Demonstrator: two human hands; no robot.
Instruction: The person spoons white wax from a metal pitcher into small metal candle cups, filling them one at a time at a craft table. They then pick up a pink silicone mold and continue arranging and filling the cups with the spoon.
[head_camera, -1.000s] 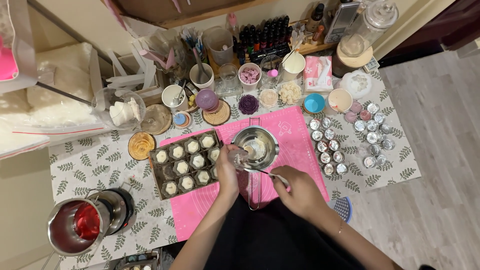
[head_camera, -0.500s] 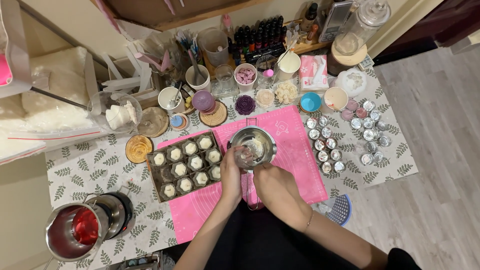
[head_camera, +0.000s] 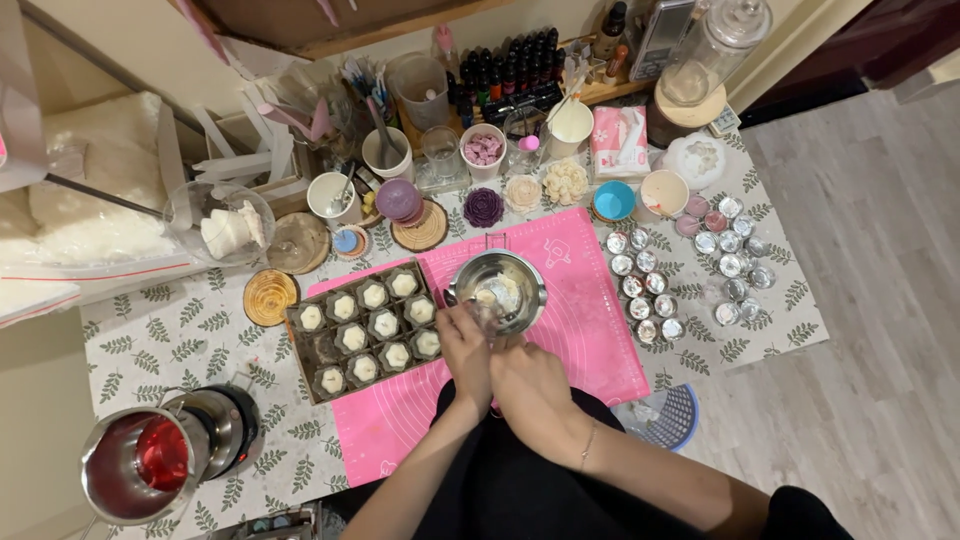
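Both hands, left hand (head_camera: 466, 350) and right hand (head_camera: 528, 385), meet at the steel bowl (head_camera: 498, 290) on the pink mat (head_camera: 590, 330), apparently mixing; each grip's state is hidden.

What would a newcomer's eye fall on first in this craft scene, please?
Probably the bright pink mat at the table's centre, where the left hand and right hand meet at the near rim of a steel bowl. Left of it lies a dark mould tray of pale flower shapes; right of the mat cluster small silver tins.
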